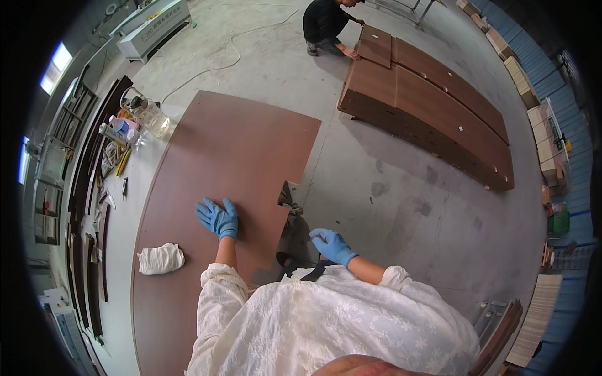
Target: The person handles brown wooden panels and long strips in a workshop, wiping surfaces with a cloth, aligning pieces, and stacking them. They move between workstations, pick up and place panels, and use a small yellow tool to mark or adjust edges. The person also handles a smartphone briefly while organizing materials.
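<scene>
While the left hand (218,219) lies palm down with fingers spread on the brown panel (241,141), the right hand (334,247) hangs clear of it, beyond the notched edge; its fingers are loosely bent, and whether they pinch anything small cannot be told. Both wear blue gloves. The panel lies flat along the white table (143,172), with a crumpled white cloth (161,259) resting on it to the left of the left hand. Support beneath the notched edge is hidden; should that edge overhang, heavy pressure there could tip or shift the sheet. Grit caught under the glove or cloth could scratch the smooth face. The notch's corners might snag the loose white garment (332,319) if the wearer leaned across. Near the panel's far left edge stands a clear jug (152,118); a knock could spill any contents onto the surface. A small dark tool (125,187), lying apart on the table, could mar the panel if swept against it.
</scene>
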`<state>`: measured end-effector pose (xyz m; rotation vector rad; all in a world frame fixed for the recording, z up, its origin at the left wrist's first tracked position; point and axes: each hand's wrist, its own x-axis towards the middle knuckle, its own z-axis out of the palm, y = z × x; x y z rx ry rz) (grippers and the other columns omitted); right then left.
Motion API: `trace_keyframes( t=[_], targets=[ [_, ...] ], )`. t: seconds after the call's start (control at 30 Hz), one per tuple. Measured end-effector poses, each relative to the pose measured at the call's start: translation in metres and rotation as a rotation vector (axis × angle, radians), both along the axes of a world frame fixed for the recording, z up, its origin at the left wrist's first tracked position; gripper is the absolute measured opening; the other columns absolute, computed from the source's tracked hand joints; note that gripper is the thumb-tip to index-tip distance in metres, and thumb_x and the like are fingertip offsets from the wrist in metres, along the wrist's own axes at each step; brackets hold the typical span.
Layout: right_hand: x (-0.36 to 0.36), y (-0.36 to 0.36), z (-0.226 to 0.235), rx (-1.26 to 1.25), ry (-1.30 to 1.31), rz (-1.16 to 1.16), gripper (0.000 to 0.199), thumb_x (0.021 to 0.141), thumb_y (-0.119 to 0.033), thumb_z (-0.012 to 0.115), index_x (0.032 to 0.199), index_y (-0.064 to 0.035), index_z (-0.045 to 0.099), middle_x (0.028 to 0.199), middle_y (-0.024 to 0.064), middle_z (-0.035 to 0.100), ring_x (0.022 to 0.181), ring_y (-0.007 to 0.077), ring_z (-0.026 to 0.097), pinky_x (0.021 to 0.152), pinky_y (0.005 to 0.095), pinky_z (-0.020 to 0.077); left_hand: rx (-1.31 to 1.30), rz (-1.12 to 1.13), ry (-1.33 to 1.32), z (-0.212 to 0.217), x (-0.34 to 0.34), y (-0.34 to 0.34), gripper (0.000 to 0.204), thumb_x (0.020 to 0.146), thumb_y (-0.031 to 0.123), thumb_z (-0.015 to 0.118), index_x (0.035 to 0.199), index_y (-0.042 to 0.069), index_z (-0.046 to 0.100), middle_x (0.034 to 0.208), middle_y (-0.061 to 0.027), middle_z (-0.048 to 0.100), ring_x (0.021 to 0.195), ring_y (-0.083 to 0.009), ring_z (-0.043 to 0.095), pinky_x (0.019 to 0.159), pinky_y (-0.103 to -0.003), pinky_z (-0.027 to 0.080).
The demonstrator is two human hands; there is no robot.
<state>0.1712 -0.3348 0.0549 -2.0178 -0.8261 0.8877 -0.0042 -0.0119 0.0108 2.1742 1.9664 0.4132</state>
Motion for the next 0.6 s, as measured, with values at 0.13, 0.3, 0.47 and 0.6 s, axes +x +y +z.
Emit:
trace_keyframes(
  t=[0.13,0.3,0.47,0.6],
  targets=[
    [0.022,-0.053,-0.011,-0.089,-0.002,-0.012,0.027,0.094,-0.026,0.061,0.11,-0.0075,0.073,0.104,0.0162,0.075,0.096,0.0327,0.072,0.087,0.0391,0.0557,0.036,-0.101,-0.041,-0.001,0.021,-0.042,0.088,0.092,0.057,0.056,0.158,0.003,0.032,0.164,-0.0299,0.023,0.152,-0.0496,0.018,0.123,-0.058,0.015],
    [0.056,-0.122,-0.042,-0.245,0.014,-0.121,0.03,0.092,-0.031,0.06,0.109,-0.0099,0.073,0.109,0.0172,0.074,0.102,0.0366,0.07,0.091,0.0427,0.0547,-0.164,-0.186,0.15,-0.001,0.037,-0.089,0.1,0.09,0.064,0.053,0.162,0.003,0.02,0.166,-0.0292,0.017,0.154,-0.0475,0.013,0.125,-0.056,0.01],
    [0.087,-0.18,-0.078,-0.423,0.023,-0.157,0.034,0.09,-0.033,0.059,0.11,-0.0098,0.074,0.114,0.0187,0.072,0.108,0.0375,0.069,0.094,0.0431,0.0533,-0.221,-0.208,0.193,-0.003,0.036,-0.087,0.103,0.089,0.067,0.052,0.163,0.004,0.017,0.167,-0.0282,0.013,0.155,-0.0468,0.01,0.124,-0.058,0.009],
    [0.099,-0.224,-0.102,-0.592,0.028,-0.178,0.034,0.086,-0.031,0.058,0.102,-0.0076,0.076,0.111,0.0213,0.072,0.105,0.0407,0.069,0.093,0.0447,0.053,-0.243,-0.205,0.22,-0.004,0.037,-0.084,0.104,0.089,0.068,0.052,0.163,0.005,0.016,0.168,-0.0278,0.012,0.155,-0.0469,0.01,0.124,-0.058,0.009]
  ],
)
